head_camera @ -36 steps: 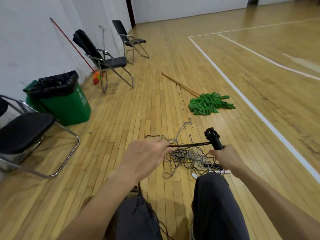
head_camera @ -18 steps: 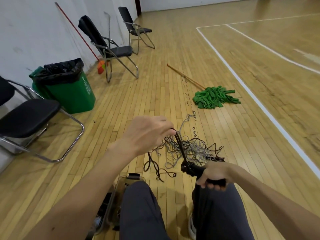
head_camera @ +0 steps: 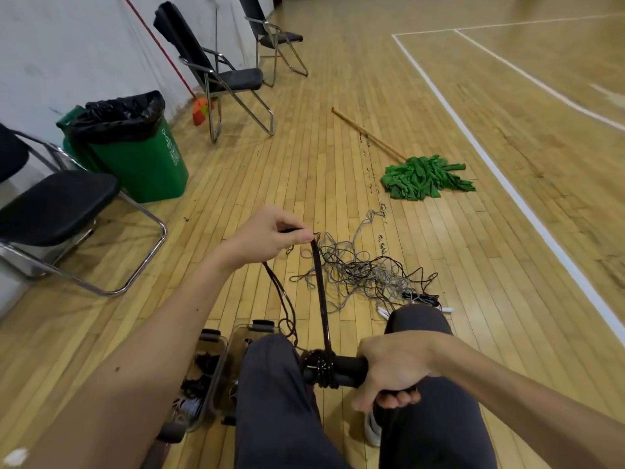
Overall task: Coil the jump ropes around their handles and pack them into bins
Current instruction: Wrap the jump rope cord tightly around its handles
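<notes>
My right hand (head_camera: 392, 370) grips the black handles (head_camera: 341, 370) of a jump rope above my knees, with a few turns of dark rope wound round their free end. A taut stretch of that dark rope (head_camera: 320, 286) runs up to my left hand (head_camera: 267, 236), which pinches it; a slack loop hangs down from the same hand. A tangled pile of grey and black jump ropes (head_camera: 365, 275) lies on the floor ahead. Two clear plastic bins (head_camera: 220, 363) stand by my left leg, coiled ropes showing in the left one.
A green trash bin (head_camera: 142, 154) with a black liner stands at the left, between folding chairs (head_camera: 50, 211). A green mop (head_camera: 422, 177) with a wooden pole lies on the wood floor beyond the pile. White court lines (head_camera: 514, 194) run at the right.
My right hand has brought the handles down from upright to lie level over my knees. My left hand now holds the rope up and forward, and turns of rope sit on the handles.
</notes>
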The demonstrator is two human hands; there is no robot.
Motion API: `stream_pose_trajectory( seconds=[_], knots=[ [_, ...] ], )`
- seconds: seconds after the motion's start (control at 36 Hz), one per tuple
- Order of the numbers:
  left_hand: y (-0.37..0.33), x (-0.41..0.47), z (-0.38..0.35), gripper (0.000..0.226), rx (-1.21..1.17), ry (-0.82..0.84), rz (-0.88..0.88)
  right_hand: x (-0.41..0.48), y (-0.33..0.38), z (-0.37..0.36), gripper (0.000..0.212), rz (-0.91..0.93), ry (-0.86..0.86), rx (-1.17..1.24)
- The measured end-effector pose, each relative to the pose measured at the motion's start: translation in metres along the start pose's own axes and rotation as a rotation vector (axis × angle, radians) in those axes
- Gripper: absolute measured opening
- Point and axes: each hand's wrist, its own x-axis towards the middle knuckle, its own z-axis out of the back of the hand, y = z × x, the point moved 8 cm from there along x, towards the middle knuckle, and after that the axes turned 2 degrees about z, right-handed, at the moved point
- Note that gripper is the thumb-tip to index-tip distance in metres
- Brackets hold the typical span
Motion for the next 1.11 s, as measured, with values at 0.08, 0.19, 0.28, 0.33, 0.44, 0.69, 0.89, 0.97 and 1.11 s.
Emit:
stream_pose_trajectory(
  seconds=[0.08,0.19,0.28,0.33,0.44,0.69,0.89,0.97,1.11],
  knots=[
    [0.011,0.0,-0.005,0.008,-0.064,-0.01,0.04,-0.006,0.014,-0.004,0.029,0.061,0.003,-0.003],
    [0.027,0.001,-0.018,0.007,-0.133,0.005,0.124,-0.013,0.034,-0.008,0.033,0.128,0.007,-0.029],
    [0.036,0.002,-0.03,0.012,-0.2,0.026,0.146,-0.02,0.046,-0.006,0.032,0.18,-0.025,-0.031],
    [0.049,0.001,-0.037,0.017,-0.265,0.024,0.193,-0.025,0.053,-0.003,0.031,0.227,-0.053,-0.033],
    [0.065,-0.009,-0.055,0.014,-0.372,0.048,0.284,-0.036,0.06,0.008,0.032,0.287,-0.124,-0.003],
    [0.074,-0.048,-0.121,0.024,-0.456,0.132,0.289,-0.055,0.065,0.059,0.039,0.424,-0.338,0.149],
    [0.068,-0.059,-0.144,0.023,-0.676,0.16,0.333,-0.057,0.052,0.085,0.036,0.451,-0.455,0.324],
    [0.063,-0.063,-0.146,0.039,-0.669,0.15,0.308,-0.055,0.043,0.096,0.033,0.435,-0.508,0.381],
    [0.052,-0.065,-0.15,0.052,-0.543,0.144,0.316,-0.047,0.017,0.118,0.028,0.352,-0.647,0.458]
  ],
)
